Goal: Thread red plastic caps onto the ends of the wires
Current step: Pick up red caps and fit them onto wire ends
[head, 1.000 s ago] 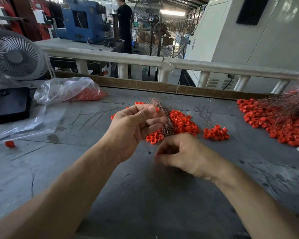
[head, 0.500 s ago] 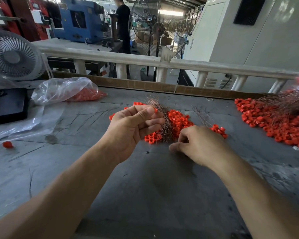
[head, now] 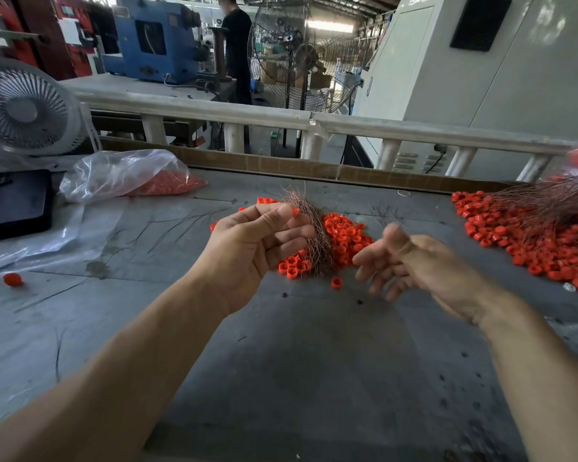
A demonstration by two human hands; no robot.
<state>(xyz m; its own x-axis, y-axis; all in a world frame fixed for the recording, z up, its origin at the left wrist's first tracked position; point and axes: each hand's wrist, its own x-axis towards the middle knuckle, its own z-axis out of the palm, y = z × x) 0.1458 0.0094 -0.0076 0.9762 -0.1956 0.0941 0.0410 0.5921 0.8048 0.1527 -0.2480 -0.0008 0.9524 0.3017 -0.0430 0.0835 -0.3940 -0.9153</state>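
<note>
The left hand (head: 247, 248) was closed around a bundle of copper wires (head: 316, 241), thumb pressing a red cap (head: 295, 212) at its top. The right hand (head: 411, 265), motion-blurred, hung with fingers loosely spread, holding nothing discernible, above the grey table (head: 297, 361), just beside the central pile of red caps (head: 344, 236).

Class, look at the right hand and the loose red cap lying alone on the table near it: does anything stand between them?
Nothing visible does. The lone cap lies on bare table, left of the right hand, which is blurred.
</note>
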